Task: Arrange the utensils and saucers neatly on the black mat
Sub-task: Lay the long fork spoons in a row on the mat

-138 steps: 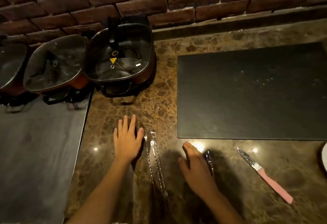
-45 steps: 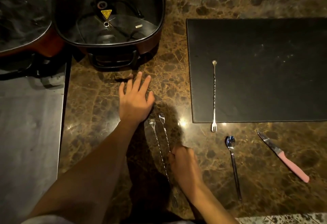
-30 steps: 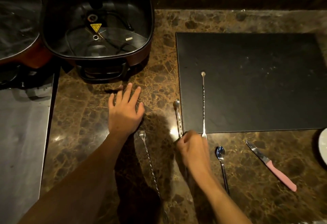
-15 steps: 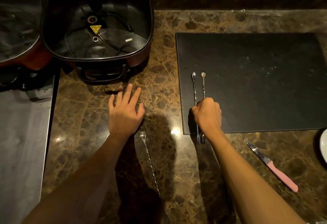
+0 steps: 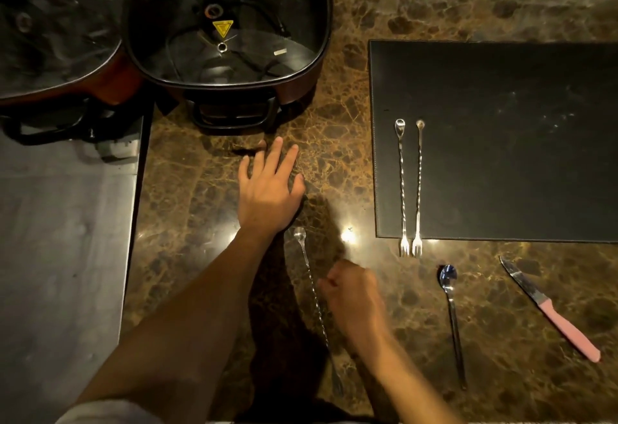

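Note:
The black mat (image 5: 501, 139) lies on the marble counter at the right. Two long twisted bar spoons (image 5: 401, 182) (image 5: 418, 182) rest side by side on its left part, their fork ends hanging over the near edge. A third twisted spoon (image 5: 307, 266) lies on the counter by my arms. My right hand (image 5: 354, 300) is curled and blurred, fingertips at that spoon's stem; whether it grips is unclear. My left hand (image 5: 267, 192) lies flat, fingers spread, holding nothing. A teaspoon (image 5: 451, 316) and a pink-handled knife (image 5: 548, 310) lie below the mat.
A square electric pot (image 5: 321, 39) with a glass lid stands at the back, just beyond my left hand. A second pot (image 5: 60, 39) sits at the far left. A dark lower surface (image 5: 63, 256) borders the counter's left edge.
My right hand let go of the second twisted spoon on the mat and came back left and down to the third spoon on the counter. My left hand stayed put.

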A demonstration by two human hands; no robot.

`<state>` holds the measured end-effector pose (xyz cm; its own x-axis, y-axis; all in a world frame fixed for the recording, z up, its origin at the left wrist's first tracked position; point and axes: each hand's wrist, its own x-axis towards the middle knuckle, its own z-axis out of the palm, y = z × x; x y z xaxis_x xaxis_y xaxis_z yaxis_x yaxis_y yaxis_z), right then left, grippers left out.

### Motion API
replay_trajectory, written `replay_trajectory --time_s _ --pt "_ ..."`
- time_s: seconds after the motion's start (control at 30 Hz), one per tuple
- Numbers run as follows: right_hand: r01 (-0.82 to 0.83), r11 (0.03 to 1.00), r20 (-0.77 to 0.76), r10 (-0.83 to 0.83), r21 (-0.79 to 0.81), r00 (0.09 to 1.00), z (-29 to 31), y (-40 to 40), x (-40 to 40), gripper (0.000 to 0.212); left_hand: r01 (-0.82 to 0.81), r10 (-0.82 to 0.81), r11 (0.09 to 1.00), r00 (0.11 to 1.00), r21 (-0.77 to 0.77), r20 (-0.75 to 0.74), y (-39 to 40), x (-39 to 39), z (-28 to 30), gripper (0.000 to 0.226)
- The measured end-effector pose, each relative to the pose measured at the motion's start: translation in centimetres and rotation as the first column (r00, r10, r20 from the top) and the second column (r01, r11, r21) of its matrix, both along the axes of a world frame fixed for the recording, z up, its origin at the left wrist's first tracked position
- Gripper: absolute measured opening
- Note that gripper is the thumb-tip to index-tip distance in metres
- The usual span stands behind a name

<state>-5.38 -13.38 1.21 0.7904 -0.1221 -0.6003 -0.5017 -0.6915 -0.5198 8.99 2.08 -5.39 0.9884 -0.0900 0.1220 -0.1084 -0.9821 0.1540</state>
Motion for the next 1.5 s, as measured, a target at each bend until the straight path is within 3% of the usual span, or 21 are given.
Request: replay_trajectory --time_s 0.1,0.27,0.63,0.9,0.97,1.33,1.5 --pt "0.010 1.000 -0.090 -0.008 0.014 0.996 -0.8 1.4 -2.8 0.024 -0.006 0.006 1.000 1.000 -0.003 0.000 0.1 -0.1 -0.1 0.057" --pt "-0.027 0.997 -0.029 0.025 -0.069 0.999 -1.4 1.8 -4.4 0.029 -0.003 0.002 1.000 1.000 -0.013 -0.007 0.1 0.1 -0.4 0.058" --pt "0.123 0.992 -0.093 -0.125 -0.025 0.988 -0.6 0.0 -3.3 0.009 0.013 -0.013 1.000 0.999 -0.003 0.044 0.2 0.1 -1.0 0.056" --pt "0.287 0.951 0.182 -0.264 -0.115 0.947 0.7 -5.1 5.7 0.025 0.020 -0.020 1.000 0.995 -0.006 0.097 0.3 0.1 -1.5 0.054" --pt "0.344 0.929 0.191 -0.317 -0.135 0.929 0.6 -6.0 8.4 0.021 0.025 -0.025 1.000 0.994 0.000 0.110 0.4 0.1 -1.5 0.053" --pt "0.295 0.917 0.201 -0.246 -0.269 0.948 0.0 -7.2 15.3 0.017 0.041 -0.042 0.999 0.994 0.011 0.100 0.4 0.0 -0.8 0.051" --pt "0.315 0.929 0.218 -0.272 -0.197 0.937 0.0 -7.4 14.9 0.016 0.039 -0.040 0.999 0.997 0.012 0.069 0.4 0.0 -0.5 0.051"
